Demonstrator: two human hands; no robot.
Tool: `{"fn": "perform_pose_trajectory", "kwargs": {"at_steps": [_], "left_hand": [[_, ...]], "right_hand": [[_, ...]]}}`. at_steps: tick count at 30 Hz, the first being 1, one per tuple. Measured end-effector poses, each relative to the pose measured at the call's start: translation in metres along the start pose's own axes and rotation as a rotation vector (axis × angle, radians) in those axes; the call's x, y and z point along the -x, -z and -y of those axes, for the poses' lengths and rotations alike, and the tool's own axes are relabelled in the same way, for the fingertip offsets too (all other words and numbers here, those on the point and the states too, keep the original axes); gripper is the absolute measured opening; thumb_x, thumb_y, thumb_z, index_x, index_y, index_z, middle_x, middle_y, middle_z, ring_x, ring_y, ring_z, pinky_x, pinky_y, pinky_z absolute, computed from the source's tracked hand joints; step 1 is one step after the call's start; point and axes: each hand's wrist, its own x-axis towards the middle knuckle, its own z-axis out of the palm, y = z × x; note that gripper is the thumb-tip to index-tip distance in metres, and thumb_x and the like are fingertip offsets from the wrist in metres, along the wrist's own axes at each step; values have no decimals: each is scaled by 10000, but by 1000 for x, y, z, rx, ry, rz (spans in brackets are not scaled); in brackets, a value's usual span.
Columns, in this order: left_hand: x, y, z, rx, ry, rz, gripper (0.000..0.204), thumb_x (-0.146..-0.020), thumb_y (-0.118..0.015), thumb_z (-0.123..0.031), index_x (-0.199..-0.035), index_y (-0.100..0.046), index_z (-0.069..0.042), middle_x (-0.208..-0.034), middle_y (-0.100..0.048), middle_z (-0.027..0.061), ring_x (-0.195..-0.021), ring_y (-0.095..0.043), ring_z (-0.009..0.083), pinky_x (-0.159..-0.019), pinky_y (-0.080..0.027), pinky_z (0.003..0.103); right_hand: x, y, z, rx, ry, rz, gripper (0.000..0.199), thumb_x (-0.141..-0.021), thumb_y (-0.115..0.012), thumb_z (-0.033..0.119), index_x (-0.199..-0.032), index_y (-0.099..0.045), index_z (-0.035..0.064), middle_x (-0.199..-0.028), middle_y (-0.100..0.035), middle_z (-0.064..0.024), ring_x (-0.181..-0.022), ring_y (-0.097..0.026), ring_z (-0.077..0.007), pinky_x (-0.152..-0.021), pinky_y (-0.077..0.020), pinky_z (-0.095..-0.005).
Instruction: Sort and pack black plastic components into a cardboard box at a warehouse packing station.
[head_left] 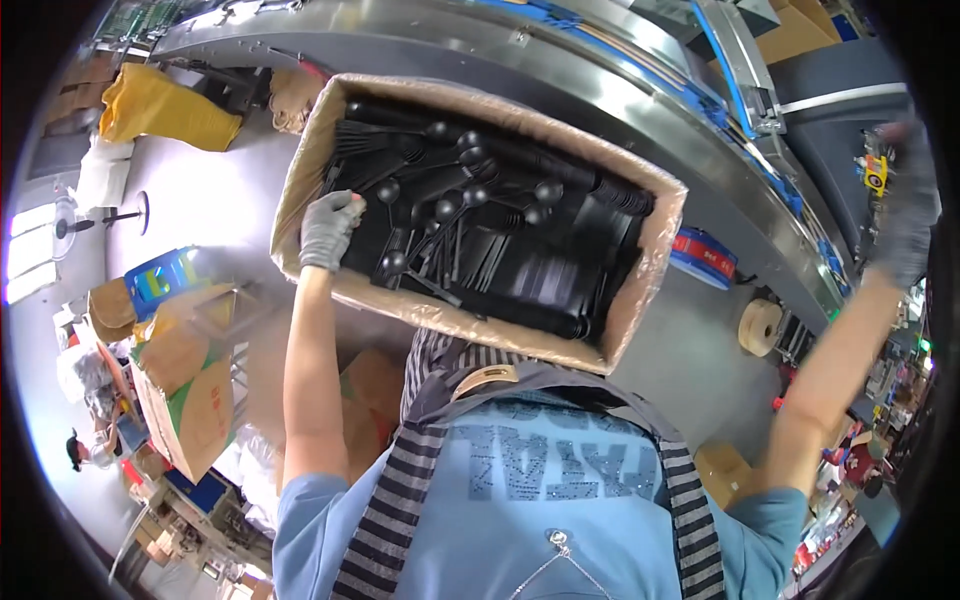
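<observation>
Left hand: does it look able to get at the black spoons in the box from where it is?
Probably yes. The gloved left hand is at the left side of the open-topped box, and the nearest black spoon lies close by, with nothing visible between them.

I see black plastic spoons and forks (475,195) lying in a plastic-lined rectangular cardboard box (455,322), a grey-gloved left hand (330,230) at its left end. Beyond it runs a grey metal bench (610,85); far left, a yellow cloth sack (165,105); right, a round beige roll (752,325).
</observation>
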Motion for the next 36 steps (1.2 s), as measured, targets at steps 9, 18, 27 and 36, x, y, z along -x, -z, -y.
{"fn": "perform_pose_trajectory", "kwargs": {"at_steps": [9,18,27,36], "left_hand": [[-12,-32,-1,-294,296,432,418,-625,-835,-229,-842,-583,26,-716,-610,63,-649,-575,160,-638,-487,307],[2,-46,6,-685,-126,420,471,-615,-817,-382,-766,-570,-10,-670,-596,114,-639,-582,251,-642,-475,349],[9,-46,6,-586,-41,380,439,-669,-786,-272,-941,-609,24,-829,-650,153,-757,-619,277,-724,-486,340],[11,-44,17,-126,132,420,189,-775,-709,-86,-932,-621,-27,-717,-604,8,-558,-507,74,-500,-414,234]], "right_hand": [[233,-267,114,-326,-976,572,146,-843,-650,173,-930,-627,58,-794,-629,-81,-724,-605,-160,-679,-501,-293],[208,-332,159,129,-1264,880,645,-759,-664,544,-1131,-546,31,-950,-659,-168,-921,-637,-321,-809,-495,-417],[199,-338,160,185,-1253,1000,518,-775,-644,497,-997,-584,33,-966,-660,-173,-936,-635,-319,-790,-499,-439],[231,-339,155,97,-1304,852,432,-828,-587,385,-1087,-564,41,-936,-648,-213,-905,-617,-382,-802,-488,-464]]}}
